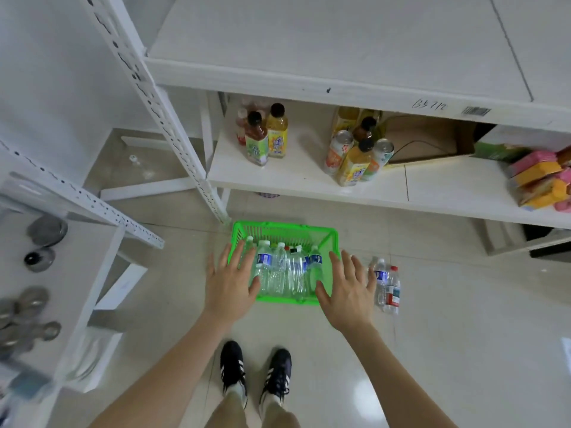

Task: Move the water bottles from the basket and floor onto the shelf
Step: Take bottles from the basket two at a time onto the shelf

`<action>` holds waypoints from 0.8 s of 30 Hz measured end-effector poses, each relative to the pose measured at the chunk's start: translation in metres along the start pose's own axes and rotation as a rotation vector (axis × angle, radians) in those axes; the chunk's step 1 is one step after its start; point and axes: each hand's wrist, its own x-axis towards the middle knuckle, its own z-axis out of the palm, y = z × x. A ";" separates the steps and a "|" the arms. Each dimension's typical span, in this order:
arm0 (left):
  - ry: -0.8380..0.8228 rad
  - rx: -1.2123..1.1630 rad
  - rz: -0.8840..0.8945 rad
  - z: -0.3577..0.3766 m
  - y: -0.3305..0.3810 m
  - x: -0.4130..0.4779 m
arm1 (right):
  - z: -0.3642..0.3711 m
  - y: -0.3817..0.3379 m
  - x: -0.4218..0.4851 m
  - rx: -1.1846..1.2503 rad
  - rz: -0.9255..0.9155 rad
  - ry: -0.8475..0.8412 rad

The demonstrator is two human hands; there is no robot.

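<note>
A green plastic basket [279, 230] sits on the floor below me with several clear water bottles [278, 268] standing in it. Two more bottles [387, 287] stand on the floor just right of the basket. My left hand [230, 281] hovers with spread fingers over the basket's left side and holds nothing. My right hand [347, 291] is spread over the basket's right side, also holding nothing. The white shelf [309, 177] stands behind the basket, with a wide upper board [309, 41] above it.
The lower shelf carries juice bottles [262, 135], cans and bottles [358, 156], a cardboard box [429, 139] and coloured packs [540, 180]. A perforated white post [173, 134] slants down left of the basket. Another rack with metal items [40, 245] is at left. My shoes [256, 372] are near the bottom.
</note>
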 end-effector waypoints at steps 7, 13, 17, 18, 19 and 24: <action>-0.139 -0.009 -0.057 0.060 -0.002 -0.001 | 0.057 0.024 -0.004 0.058 0.109 -0.120; -0.224 0.004 -0.053 0.119 -0.013 0.030 | 0.118 0.024 0.028 0.099 0.176 -0.173; -0.282 0.008 -0.038 0.165 -0.030 0.052 | 0.169 0.018 0.053 0.130 0.219 -0.230; -0.296 0.009 -0.034 0.178 -0.035 0.057 | 0.182 0.016 0.059 0.142 0.230 -0.237; -0.309 0.009 -0.030 0.191 -0.041 0.062 | 0.196 0.014 0.065 0.154 0.236 -0.249; -0.375 0.001 -0.051 0.263 -0.064 0.088 | 0.271 0.013 0.095 0.205 0.261 -0.260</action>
